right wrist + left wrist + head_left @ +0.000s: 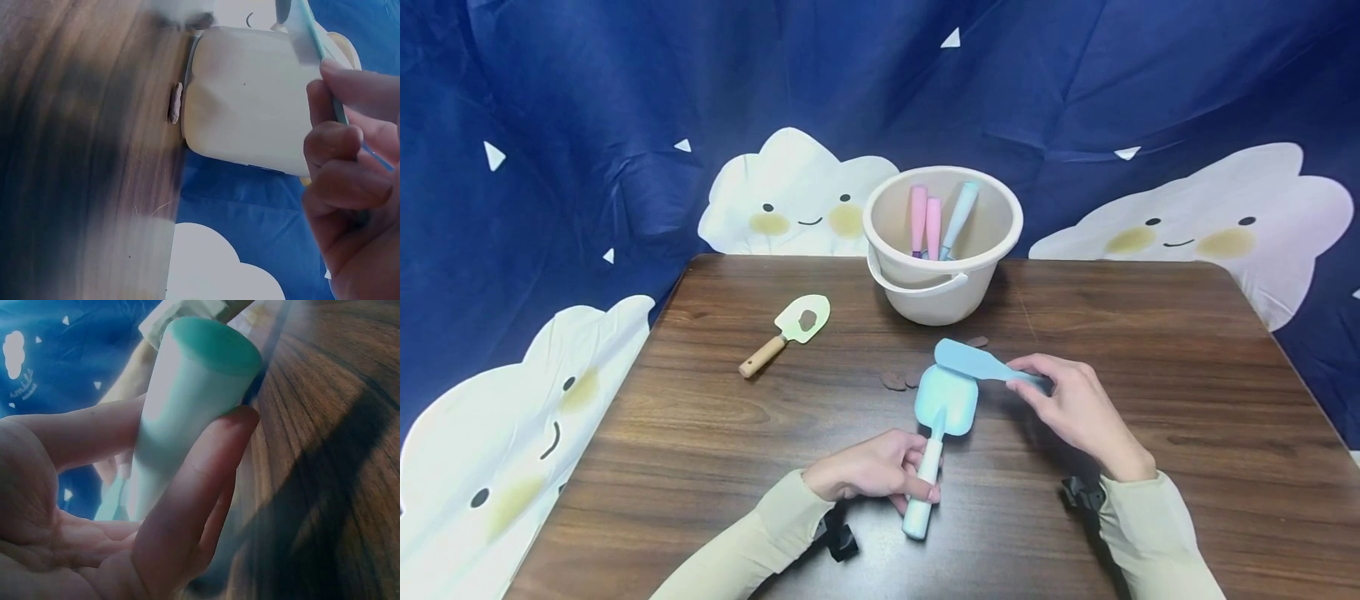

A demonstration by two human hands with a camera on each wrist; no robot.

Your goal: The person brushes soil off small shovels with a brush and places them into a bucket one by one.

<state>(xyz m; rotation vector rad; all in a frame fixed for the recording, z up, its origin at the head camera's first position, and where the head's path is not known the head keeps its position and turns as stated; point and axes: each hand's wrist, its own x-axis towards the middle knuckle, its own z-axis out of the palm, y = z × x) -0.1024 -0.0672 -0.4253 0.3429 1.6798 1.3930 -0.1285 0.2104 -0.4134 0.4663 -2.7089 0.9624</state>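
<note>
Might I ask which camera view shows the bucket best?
The head view: it takes in the bucket from top to base, with its carrying handle and three tool handles inside. The right wrist view shows only its outer wall, turned sideways and partly behind the right hand. The left wrist view does not show it.

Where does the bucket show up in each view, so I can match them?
Head: bucket above and just right of centre, near the far edge of the wooden table.
Left wrist: bucket not visible.
Right wrist: bucket turned sideways, upper middle, its edge meeting the fingers of the right hand.
Shared landmark: the wooden table, lower part in head, right side in left wrist, left side in right wrist.
</note>
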